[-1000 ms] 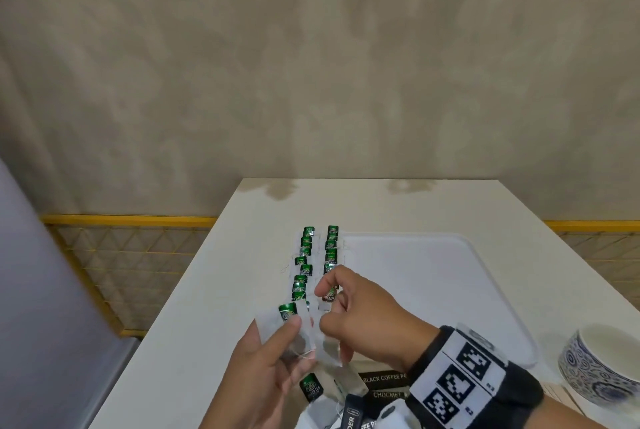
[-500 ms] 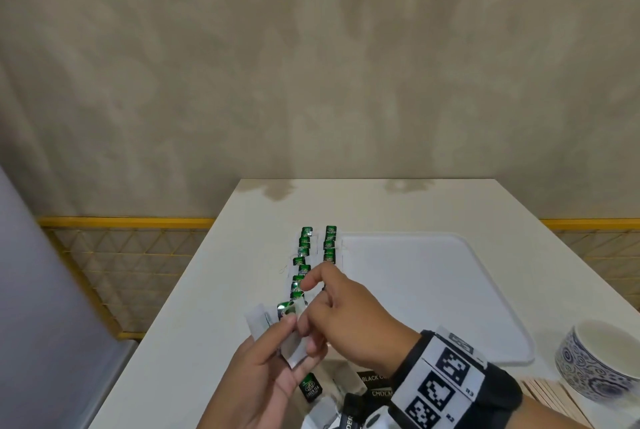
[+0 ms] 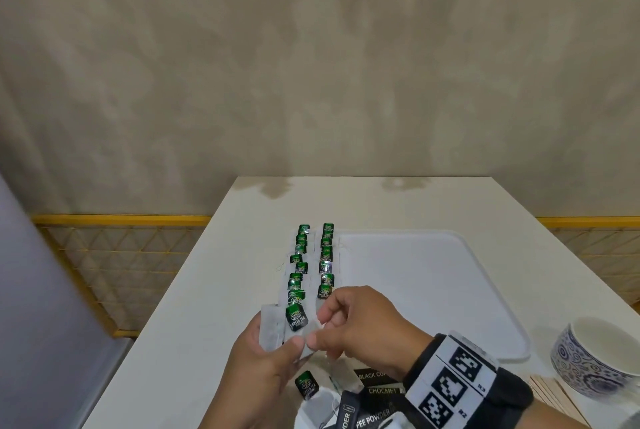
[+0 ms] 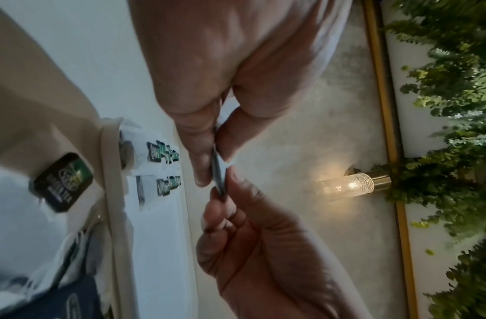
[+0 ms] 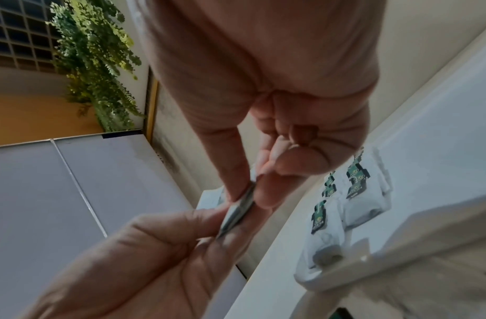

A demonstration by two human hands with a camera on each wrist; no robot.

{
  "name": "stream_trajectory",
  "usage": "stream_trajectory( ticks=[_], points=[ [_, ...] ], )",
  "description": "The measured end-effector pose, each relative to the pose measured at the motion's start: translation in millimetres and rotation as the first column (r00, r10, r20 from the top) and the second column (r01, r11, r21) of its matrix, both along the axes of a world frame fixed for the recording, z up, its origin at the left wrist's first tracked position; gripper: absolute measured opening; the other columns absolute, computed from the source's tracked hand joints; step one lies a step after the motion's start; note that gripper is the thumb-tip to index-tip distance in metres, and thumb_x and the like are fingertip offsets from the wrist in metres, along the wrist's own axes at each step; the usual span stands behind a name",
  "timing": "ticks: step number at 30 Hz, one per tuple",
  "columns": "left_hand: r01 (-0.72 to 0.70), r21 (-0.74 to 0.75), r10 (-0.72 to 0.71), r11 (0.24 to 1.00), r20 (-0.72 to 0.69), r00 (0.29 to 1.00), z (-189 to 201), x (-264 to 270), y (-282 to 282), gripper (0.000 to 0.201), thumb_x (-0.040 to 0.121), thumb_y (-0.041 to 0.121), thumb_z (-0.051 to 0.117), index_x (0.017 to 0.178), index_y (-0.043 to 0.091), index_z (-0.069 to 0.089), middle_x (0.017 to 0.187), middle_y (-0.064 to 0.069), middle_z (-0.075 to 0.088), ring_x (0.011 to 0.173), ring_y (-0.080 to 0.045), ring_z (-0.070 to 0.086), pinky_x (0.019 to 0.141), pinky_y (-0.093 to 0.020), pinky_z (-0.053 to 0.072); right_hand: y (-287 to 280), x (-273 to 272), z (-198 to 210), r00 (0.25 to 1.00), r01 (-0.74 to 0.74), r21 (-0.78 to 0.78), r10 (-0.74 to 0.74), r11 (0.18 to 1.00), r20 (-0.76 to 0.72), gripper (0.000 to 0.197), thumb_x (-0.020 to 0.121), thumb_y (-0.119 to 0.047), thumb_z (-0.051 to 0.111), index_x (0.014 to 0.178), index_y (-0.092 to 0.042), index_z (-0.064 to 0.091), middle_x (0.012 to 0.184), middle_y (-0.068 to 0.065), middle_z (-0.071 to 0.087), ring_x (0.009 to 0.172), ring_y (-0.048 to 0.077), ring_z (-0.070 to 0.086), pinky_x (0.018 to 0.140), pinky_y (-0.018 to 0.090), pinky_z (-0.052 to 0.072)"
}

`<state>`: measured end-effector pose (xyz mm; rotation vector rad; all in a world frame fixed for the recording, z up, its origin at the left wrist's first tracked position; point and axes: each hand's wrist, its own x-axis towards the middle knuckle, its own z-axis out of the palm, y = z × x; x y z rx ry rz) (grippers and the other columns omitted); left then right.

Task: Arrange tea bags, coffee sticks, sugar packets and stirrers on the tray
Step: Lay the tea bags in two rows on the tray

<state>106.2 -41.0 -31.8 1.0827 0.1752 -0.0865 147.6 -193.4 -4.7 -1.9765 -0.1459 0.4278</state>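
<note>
My left hand [image 3: 277, 335] holds a small bundle of white tea bags [image 3: 272, 328], one with a green tag [image 3: 296, 316] facing up. My right hand [image 3: 318, 326] pinches the edge of one bag of that bundle between thumb and forefinger. Seen edge-on in the wrist views, the pinched tea bag [image 4: 218, 172] [image 5: 236, 213] sits between both hands' fingertips. Two rows of tea bags [image 3: 313, 255] lie along the left side of the white tray [image 3: 433, 290]. Black coffee sticks [image 3: 377, 382] and a loose tea bag [image 3: 307, 383] lie under my hands.
A blue-patterned cup [image 3: 595, 356] stands at the right front, with wooden stirrers [image 3: 554, 394] beside it. The white table [image 3: 214, 290] ends close on the left, above a yellow mesh railing [image 3: 121, 255]. A beige wall rises behind.
My right hand slid onto the bundle in my left hand, then drew slightly right, pinching one bag's edge. The green tag on the bundle now shows.
</note>
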Motion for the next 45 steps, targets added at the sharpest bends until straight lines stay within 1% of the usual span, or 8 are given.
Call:
stream_trajectory(
  ticks=[8,13,18,21,25,31,38,45],
  points=[
    [-0.216,-0.153,0.195,0.964,-0.14,0.971,8,4,1,0.019,0.097,0.002,0.044,0.105,-0.006,0.059,0.082,-0.026,0.072,0.064,-0.035,0.071,0.046,-0.035,0.057,-4,1,-2,0.994,-0.028,0.092,0.038,0.995,-0.106,0.027,0.077,-0.004,0.079,0.099,-0.007,0.062,0.07,0.003,0.067,0.056,0.013,0.065,0.047,0.016,0.043],
    [-0.383,-0.134,0.357,0.914,-0.184,0.916,-5,12,15,0.019,0.095,-0.005,0.045,0.113,-0.009,0.052,0.101,-0.032,0.064,0.067,-0.035,0.072,0.065,-0.044,0.058,-16,25,-8,0.97,0.096,-0.045,-0.103,0.994,-0.22,0.008,0.085,-0.006,0.07,0.092,-0.004,0.067,0.085,0.01,0.073,0.052,0.009,0.061,0.045,0.018,0.039],
    [-0.38,-0.14,0.349,0.914,-0.205,0.914,-4,11,18,0.025,0.095,-0.007,0.044,0.119,-0.009,0.049,0.106,-0.033,0.062,0.068,-0.037,0.072,0.064,-0.049,0.056,-23,47,-7,0.943,0.083,-0.228,-0.15,0.97,-0.295,0.017,0.092,-0.011,0.062,0.106,-0.001,0.062,0.066,0.008,0.062,0.03,0.005,0.048,0.029,0.017,0.026],
    [-0.381,-0.127,0.35,0.916,-0.214,0.912,-5,12,19,0.027,0.095,-0.008,0.044,0.122,-0.009,0.048,0.108,-0.034,0.062,0.073,-0.039,0.071,0.064,-0.051,0.056,-16,57,-15,0.946,0.025,-0.305,-0.121,0.952,-0.3,0.006,0.092,-0.014,0.062,0.09,-0.008,0.061,0.068,0.007,0.064,0.037,0.007,0.051,0.031,0.017,0.032],
    [-0.379,-0.128,0.347,0.917,-0.215,0.913,-5,12,21,0.028,0.095,-0.008,0.043,0.122,-0.009,0.048,0.108,-0.033,0.062,0.073,-0.038,0.072,0.065,-0.048,0.057,-8,66,-26,0.926,-0.018,-0.362,-0.121,0.932,-0.358,0.023,0.093,-0.014,0.058,0.071,-0.013,0.051,0.065,0.006,0.058,0.047,0.01,0.051,0.032,0.017,0.031],
    [-0.361,-0.135,0.33,0.923,-0.209,0.921,-7,12,23,0.027,0.095,-0.008,0.043,0.121,-0.007,0.049,0.106,-0.031,0.063,0.071,-0.039,0.072,0.064,-0.047,0.058,-6,68,-29,0.932,-0.061,-0.398,-0.09,0.915,-0.352,0.016,0.092,-0.017,0.058,0.077,-0.011,0.06,0.079,0.008,0.064,0.066,0.018,0.058,0.047,0.021,0.036],
    [-0.279,-0.138,0.241,0.95,-0.241,0.94,-4,13,23,0.018,0.095,-0.007,0.042,0.111,-0.011,0.05,0.11,-0.035,0.058,0.091,-0.051,0.063,0.063,-0.054,0.055,-10,60,-28,0.981,-0.025,-0.469,-0.067,0.883,-0.18,0.021,0.08,-0.013,0.066,0.065,-0.015,0.051,0.061,-0.001,0.052,0.048,0.012,0.048,0.043,0.017,0.033],
    [-0.186,-0.023,0.179,0.982,-0.174,0.968,-11,14,12,0.017,0.092,-0.009,0.048,0.104,-0.004,0.059,0.095,-0.028,0.069,0.084,-0.042,0.068,0.054,-0.032,0.06,1,27,0,0.988,-0.081,0.005,0.081,0.997,-0.135,0.024,0.086,-0.042,0.067,0.081,-0.019,0.064,0.079,-0.002,0.069,0.057,0.009,0.058,0.052,0.019,0.04]
  ],
)
